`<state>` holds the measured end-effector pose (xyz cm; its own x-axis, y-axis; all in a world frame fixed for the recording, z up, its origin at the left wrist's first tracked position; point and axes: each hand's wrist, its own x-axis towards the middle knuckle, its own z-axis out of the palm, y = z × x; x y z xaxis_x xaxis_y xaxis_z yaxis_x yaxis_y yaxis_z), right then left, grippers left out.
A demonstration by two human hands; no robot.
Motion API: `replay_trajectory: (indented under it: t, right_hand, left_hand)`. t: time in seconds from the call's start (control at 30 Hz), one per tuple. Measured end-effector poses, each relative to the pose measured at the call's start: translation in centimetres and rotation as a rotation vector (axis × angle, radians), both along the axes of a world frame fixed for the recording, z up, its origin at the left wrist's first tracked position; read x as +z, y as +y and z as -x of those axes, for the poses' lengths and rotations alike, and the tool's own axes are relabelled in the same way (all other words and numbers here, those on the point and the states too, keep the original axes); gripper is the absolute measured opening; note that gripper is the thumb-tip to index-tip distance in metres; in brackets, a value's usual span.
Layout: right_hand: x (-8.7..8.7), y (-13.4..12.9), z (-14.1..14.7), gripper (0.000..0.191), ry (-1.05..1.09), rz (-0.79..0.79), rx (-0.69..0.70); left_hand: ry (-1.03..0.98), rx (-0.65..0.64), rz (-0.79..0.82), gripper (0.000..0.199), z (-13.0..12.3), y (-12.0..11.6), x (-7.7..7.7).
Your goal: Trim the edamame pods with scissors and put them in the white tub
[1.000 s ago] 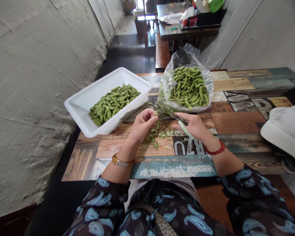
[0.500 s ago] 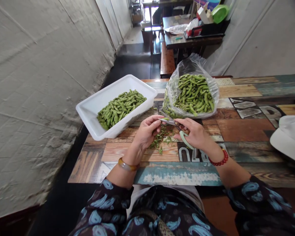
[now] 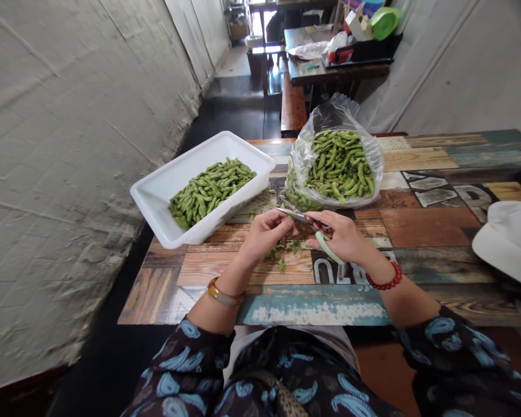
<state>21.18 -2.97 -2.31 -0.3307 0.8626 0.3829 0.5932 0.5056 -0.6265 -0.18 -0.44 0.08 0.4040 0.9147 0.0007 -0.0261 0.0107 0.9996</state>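
My right hand [image 3: 336,236] is closed round the pale green handles of a pair of scissors [image 3: 324,243], the metal blades pointing left. Close against the blade tips, my left hand [image 3: 270,231] pinches a green edamame pod [image 3: 283,206], mostly hidden by fingers and blades. Left of the hands stands a white plastic tub [image 3: 154,200], partly filled with edamame pods [image 3: 212,191]. Beyond the right hand, a clear plastic bag [image 3: 301,159] gapes, full of more pods [image 3: 342,165]. Green trimmings [image 3: 281,255] lie on the table below the hands.
The table top [image 3: 421,229] has a patchwork wood pattern. At its right side sits a white cap [image 3: 506,237]. A rough grey wall [image 3: 69,145] runs along the left. Farther off are a bench [image 3: 293,107] and another table [image 3: 297,40] bearing a black tray of items.
My left hand has shifted slightly right and down, its fingers now under the scissor blades. The pod seen along the blades before is now mostly covered. The view has moved a little.
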Motion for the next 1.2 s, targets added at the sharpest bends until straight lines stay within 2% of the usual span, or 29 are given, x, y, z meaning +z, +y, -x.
replay_trajectory:
  t: [0.2, 0.4, 0.5, 0.6, 0.7, 0.8, 0.93, 1.2]
  right_hand:
    - [0.0, -0.2, 0.0, 0.049, 0.018, 0.025, 0.013]
    - [-0.5, 0.0, -0.2, 0.047, 0.005, 0.015, 0.006]
    - [-0.3, 0.1, 0.1, 0.044, 0.065, 0.06, -0.055]
    - [0.1, 0.1, 0.9, 0.047, 0.214, 0.174, -0.152]
    - [0.2, -0.2, 2.0, 0.054, 0.346, 0.283, -0.158]
    - [-0.4, -0.4, 3.1, 0.06, 0.398, 0.32, -0.091]
    - [-1.0, -0.5, 4.1, 0.056, 0.464, 0.35, -0.06]
    - [0.1, -0.5, 4.5, 0.057, 0.69, 0.509, -0.022]
  left_hand:
    - [0.044, -0.004, -0.032, 0.024, 0.1, 0.0, 0.2]
    - [-0.066, -0.031, 0.053, 0.023, -0.2, 0.0, -0.2]
    - [-0.228, -0.013, 0.181, 0.017, -0.2, 0.2, -0.3]
    - [-0.489, 0.025, 0.376, 0.011, -0.1, 0.5, -0.2]
    - [-0.691, 0.073, 0.516, 0.006, -0.3, 0.4, -0.1]
    - [-0.784, 0.135, 0.528, 0.004, -0.9, -0.1, 0.1]
    - [-0.832, 0.12, 0.53, 0.007, -1.5, -0.6, 0.0]
    - [-0.8, 0.105, 0.527, 0.008, -1.8, -0.8, -0.2]
